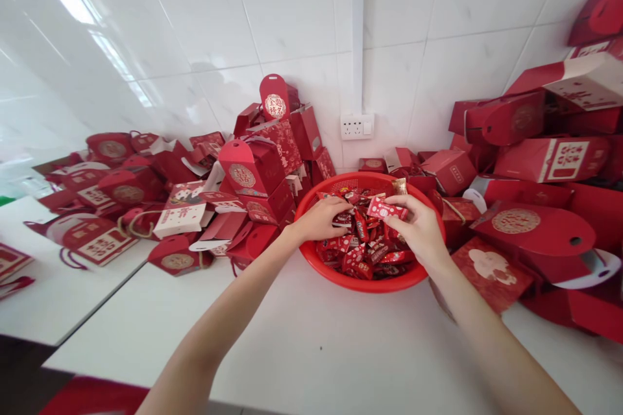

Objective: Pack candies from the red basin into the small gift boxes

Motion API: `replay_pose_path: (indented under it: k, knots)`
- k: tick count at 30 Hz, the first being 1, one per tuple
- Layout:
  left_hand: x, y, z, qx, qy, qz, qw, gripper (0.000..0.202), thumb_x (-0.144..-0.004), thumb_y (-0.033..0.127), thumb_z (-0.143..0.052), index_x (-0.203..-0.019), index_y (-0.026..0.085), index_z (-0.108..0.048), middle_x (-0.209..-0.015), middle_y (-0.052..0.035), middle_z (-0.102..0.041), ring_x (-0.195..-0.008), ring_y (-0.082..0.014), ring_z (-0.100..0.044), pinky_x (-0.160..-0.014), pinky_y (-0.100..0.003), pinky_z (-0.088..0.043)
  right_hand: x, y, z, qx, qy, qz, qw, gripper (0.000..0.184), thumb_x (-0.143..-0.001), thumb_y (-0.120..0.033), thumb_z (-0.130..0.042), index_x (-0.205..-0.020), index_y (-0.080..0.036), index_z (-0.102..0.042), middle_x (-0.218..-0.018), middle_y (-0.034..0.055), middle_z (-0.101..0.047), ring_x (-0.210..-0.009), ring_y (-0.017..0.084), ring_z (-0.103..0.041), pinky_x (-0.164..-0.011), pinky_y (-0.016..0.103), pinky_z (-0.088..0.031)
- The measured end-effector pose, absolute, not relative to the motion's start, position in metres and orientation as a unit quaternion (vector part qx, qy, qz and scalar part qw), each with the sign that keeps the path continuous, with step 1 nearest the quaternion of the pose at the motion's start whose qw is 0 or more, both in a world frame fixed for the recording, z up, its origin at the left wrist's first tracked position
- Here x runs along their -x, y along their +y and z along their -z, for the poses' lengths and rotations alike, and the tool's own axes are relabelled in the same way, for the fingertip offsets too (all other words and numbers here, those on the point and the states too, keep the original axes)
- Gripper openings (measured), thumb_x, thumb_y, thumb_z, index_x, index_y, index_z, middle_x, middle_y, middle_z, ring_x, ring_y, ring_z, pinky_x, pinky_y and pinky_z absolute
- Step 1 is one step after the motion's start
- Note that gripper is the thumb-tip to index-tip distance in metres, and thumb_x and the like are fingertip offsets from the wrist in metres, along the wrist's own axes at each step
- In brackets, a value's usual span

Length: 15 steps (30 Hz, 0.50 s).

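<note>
A round red plastic basket (321, 258) sits on the white table against the tiled wall, filled with several small red-wrapped candies (363, 253). My left hand (318, 220) reaches into the basket, fingers curled down onto the candies near its left side. My right hand (422, 228) hovers over the right side of the basket and pinches a red candy packet (387, 209) between thumb and fingers, with a small gold-wrapped piece (400, 186) just above it.
Piles of red paper gift boxes (253, 172) crowd the table on the left, and more boxes (549, 159) are stacked at the right. A white wall socket (357, 126) is behind the basket. White tabletop (311, 343) lies in front.
</note>
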<state>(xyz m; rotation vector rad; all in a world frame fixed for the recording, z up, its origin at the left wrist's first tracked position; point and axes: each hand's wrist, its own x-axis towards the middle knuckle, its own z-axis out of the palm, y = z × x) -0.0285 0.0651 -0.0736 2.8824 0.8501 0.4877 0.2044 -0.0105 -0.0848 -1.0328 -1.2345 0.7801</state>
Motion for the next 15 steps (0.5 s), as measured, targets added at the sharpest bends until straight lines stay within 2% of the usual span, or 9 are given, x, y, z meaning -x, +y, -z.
replay_pose_path:
  k: [2,5,8,10,13,15]
  knots:
    - [0.028,0.066,0.074,-0.941,0.293,-0.165,0.041,0.046,-0.08,0.024,-0.072,-0.126,0.015,-0.068,-0.132,-0.0156,-0.065,-0.124,-0.0311,-0.06,-0.11,-0.043,-0.045,-0.205,-0.011,0.086,0.452,-0.543,-0.337,0.622,0.029,-0.066,-0.032,-0.079,-0.091,-0.022,-0.07,-0.102,0.0067,-0.077,-0.095,0.027,-0.072,-0.085,0.04,-0.057]
    - [0.028,0.065,0.073,-0.941,0.293,-0.161,0.042,0.029,-0.081,0.026,-0.073,-0.108,0.015,-0.076,-0.13,-0.015,-0.067,-0.121,-0.0307,-0.061,-0.108,-0.041,-0.046,-0.205,-0.01,0.087,0.452,-0.544,-0.34,0.619,0.032,-0.066,-0.035,-0.081,-0.093,-0.023,-0.069,-0.103,0.0069,-0.077,-0.096,0.027,-0.072,-0.084,0.039,-0.057]
    - [0.03,0.061,0.071,-0.943,0.277,-0.172,0.066,0.019,-0.083,0.035,-0.075,-0.089,0.017,-0.079,-0.12,-0.0127,-0.072,-0.114,-0.0291,-0.065,-0.103,-0.04,-0.048,-0.204,-0.01,0.088,0.454,-0.536,-0.34,0.625,0.034,-0.065,-0.035,-0.082,-0.093,-0.022,-0.069,-0.104,0.0074,-0.077,-0.096,0.027,-0.072,-0.085,0.04,-0.057]
    - [0.03,0.06,0.07,-0.939,0.272,-0.192,0.085,0.017,-0.087,0.032,-0.069,-0.083,0.018,-0.079,-0.107,-0.01,-0.076,-0.103,-0.0251,-0.069,-0.098,-0.037,-0.05,-0.204,-0.01,0.087,0.457,-0.531,-0.337,0.629,0.032,-0.065,-0.035,-0.081,-0.093,-0.022,-0.069,-0.102,0.0073,-0.077,-0.096,0.027,-0.072,-0.086,0.04,-0.057]
    - [0.028,0.062,0.066,-0.927,0.291,-0.215,0.097,0.022,-0.091,0.018,-0.055,-0.088,0.018,-0.077,-0.096,-0.0076,-0.078,-0.092,-0.0208,-0.07,-0.091,-0.033,-0.052,-0.203,-0.01,0.086,0.462,-0.529,-0.332,0.63,0.03,-0.066,-0.037,-0.082,-0.09,-0.022,-0.07,-0.098,0.0065,-0.077,-0.096,0.027,-0.072,-0.088,0.041,-0.057]
    - [0.024,0.066,0.063,-0.929,0.305,-0.194,0.083,0.024,-0.089,0.014,-0.053,-0.094,0.017,-0.077,-0.097,-0.0071,-0.078,-0.093,-0.0206,-0.07,-0.091,-0.032,-0.051,-0.203,-0.01,0.086,0.462,-0.525,-0.331,0.633,0.03,-0.064,-0.037,-0.083,-0.088,-0.022,-0.071,-0.096,0.0061,-0.078,-0.096,0.027,-0.072,-0.09,0.042,-0.056]
